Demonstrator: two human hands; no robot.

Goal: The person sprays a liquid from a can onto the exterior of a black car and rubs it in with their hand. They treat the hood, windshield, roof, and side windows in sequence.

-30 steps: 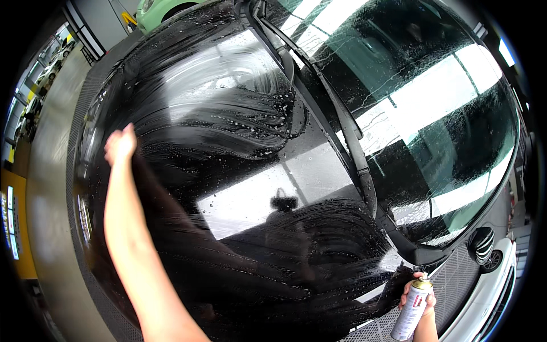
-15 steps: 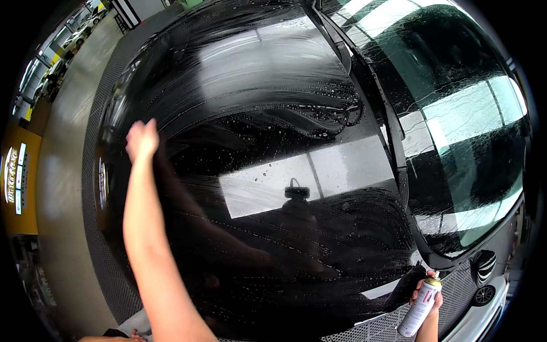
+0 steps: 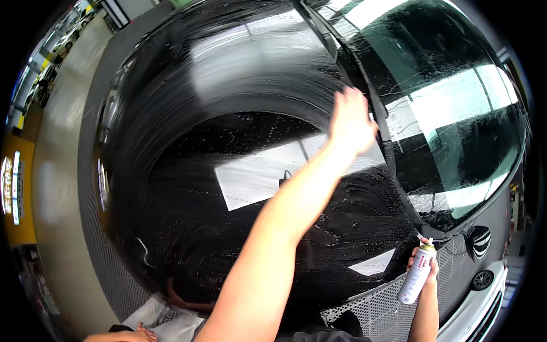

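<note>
My left hand [image 3: 352,117] lies palm down on the wet black car hood [image 3: 194,228], near its windshield edge. Its fingers are stretched out and the thumb stands apart; nothing shows in it. Curved wiped streaks and droplets cover the paint. At the lower right, beside the hood's corner, my right hand [image 3: 433,271] is wrapped round a pale spray can [image 3: 416,278] with a gold top and white nozzle. The can is tilted, its nozzle end up.
The wet windshield [image 3: 444,137] and dark wiper [image 3: 364,74] lie right of the hood. Another person's hand [image 3: 147,334] shows at the lower left by translucent white sheeting [image 3: 165,319]. A grey grated floor [image 3: 364,302] borders the car; a white car [image 3: 478,308] stands lower right.
My left hand has swept from the hood's left front across to the windshield side, and fresh curved streaks show behind it. My right hand with the spray can appears slightly higher in view.
</note>
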